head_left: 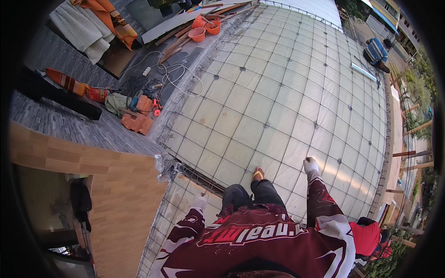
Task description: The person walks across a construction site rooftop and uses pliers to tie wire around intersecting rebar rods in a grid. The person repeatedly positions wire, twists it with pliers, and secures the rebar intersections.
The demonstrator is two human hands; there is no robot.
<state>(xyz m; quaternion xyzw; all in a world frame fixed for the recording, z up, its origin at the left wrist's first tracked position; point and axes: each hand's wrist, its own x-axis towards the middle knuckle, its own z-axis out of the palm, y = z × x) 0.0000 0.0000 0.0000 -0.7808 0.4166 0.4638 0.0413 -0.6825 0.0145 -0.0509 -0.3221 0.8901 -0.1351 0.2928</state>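
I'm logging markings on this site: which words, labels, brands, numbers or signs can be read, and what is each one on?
Maroon shirt worn by the person: large white and red lettering runs across it; I'm not copying its wording here.
Orange sheet at the upper left: dark markings, too blurred to read.
Elsewhere: any markings are too small or blurred to read.

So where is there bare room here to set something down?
On the pale meshed deck: the broad stretch between the orange buckets and light-blue tube, and squares between the sandaled foot and right hand, though rods cross them. It's crowded left of the deck, around the orange bricks and power strip; tighter by the left hand, near dark bars.
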